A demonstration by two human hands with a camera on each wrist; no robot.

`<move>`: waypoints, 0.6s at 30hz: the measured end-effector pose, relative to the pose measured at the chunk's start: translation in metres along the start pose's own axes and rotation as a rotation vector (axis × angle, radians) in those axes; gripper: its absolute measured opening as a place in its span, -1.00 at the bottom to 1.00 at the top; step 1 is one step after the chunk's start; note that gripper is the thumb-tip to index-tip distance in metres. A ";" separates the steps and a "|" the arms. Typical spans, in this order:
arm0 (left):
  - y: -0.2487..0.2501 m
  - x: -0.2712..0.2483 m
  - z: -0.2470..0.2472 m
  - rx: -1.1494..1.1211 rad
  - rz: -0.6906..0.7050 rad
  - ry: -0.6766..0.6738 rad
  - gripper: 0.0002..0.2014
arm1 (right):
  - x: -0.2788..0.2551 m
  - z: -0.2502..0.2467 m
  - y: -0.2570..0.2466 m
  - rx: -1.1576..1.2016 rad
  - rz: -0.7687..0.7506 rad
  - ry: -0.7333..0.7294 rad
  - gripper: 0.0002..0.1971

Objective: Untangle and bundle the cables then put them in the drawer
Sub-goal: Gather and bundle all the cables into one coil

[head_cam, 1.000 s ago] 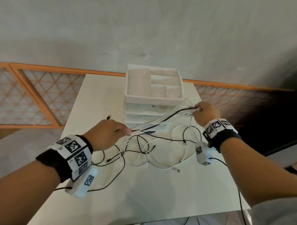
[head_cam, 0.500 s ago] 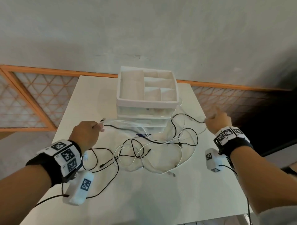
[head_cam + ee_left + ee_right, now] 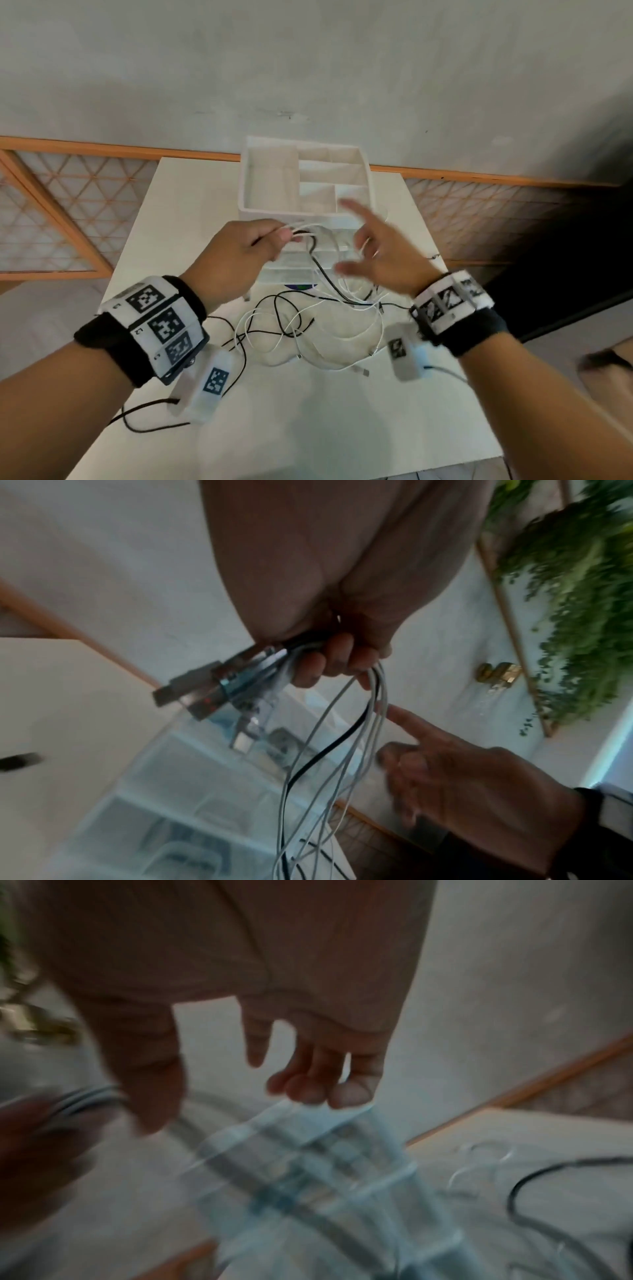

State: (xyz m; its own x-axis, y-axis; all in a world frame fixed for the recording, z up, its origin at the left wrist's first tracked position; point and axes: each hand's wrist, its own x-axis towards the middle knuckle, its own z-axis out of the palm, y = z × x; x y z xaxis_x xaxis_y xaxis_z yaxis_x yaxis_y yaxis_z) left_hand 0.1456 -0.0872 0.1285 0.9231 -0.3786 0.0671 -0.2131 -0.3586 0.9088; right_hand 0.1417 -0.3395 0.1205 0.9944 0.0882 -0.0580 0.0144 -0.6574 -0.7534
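Note:
Black and white cables [image 3: 308, 322] lie tangled on the white table [image 3: 308, 428], in front of a white drawer unit [image 3: 305, 185]. My left hand [image 3: 239, 250] is raised in front of the drawers and grips a bunch of cable ends; their USB plugs [image 3: 205, 693] stick out of the fist, and the cables [image 3: 335, 737] hang down from it. My right hand [image 3: 380, 253] hovers just right of it, fingers spread, holding nothing. In the blurred right wrist view the fingers [image 3: 308, 1085] are loosely extended above the drawer unit [image 3: 308, 1164].
The drawer unit's top is an open tray with several compartments [image 3: 325, 178]. A wall with orange lattice panels [image 3: 61, 212] runs behind the table. A green hanging plant [image 3: 575, 588] shows in the left wrist view. Wrist camera leads trail over the near table.
Both hands have come together in front of the drawers from wide apart. My left hand has gathered more cable ends and risen. My right hand has let go of its cable and spread open.

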 end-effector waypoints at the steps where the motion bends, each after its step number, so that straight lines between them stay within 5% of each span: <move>1: 0.010 -0.001 0.003 0.010 0.059 -0.015 -0.69 | -0.007 0.019 -0.006 -0.033 -0.024 -0.115 -0.21; 4: 0.028 -0.004 0.000 -0.052 0.165 -0.034 -0.67 | -0.004 0.042 0.016 -0.365 0.082 -0.175 -0.81; 8: 0.020 -0.010 -0.013 -0.015 0.113 -0.057 -0.77 | 0.014 -0.002 0.063 -0.094 0.420 0.100 -0.84; 11: 0.001 -0.009 -0.011 0.200 -0.045 -0.140 -0.55 | 0.024 -0.035 0.063 0.068 0.272 0.383 -0.94; 15: -0.024 -0.006 0.002 0.247 -0.221 -0.031 -0.68 | 0.027 -0.041 0.067 0.076 0.188 0.392 -0.33; 18: -0.043 -0.005 0.010 0.139 -0.343 0.022 -0.67 | 0.018 -0.013 0.096 -0.218 0.354 0.212 -0.35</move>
State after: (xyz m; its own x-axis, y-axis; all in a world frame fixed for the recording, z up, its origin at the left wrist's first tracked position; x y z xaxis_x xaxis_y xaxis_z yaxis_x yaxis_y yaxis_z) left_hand 0.1470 -0.0784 0.0854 0.9548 -0.1981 -0.2216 0.0701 -0.5744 0.8156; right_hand 0.1625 -0.4109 0.0560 0.9411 -0.3100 -0.1350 -0.3310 -0.7635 -0.5545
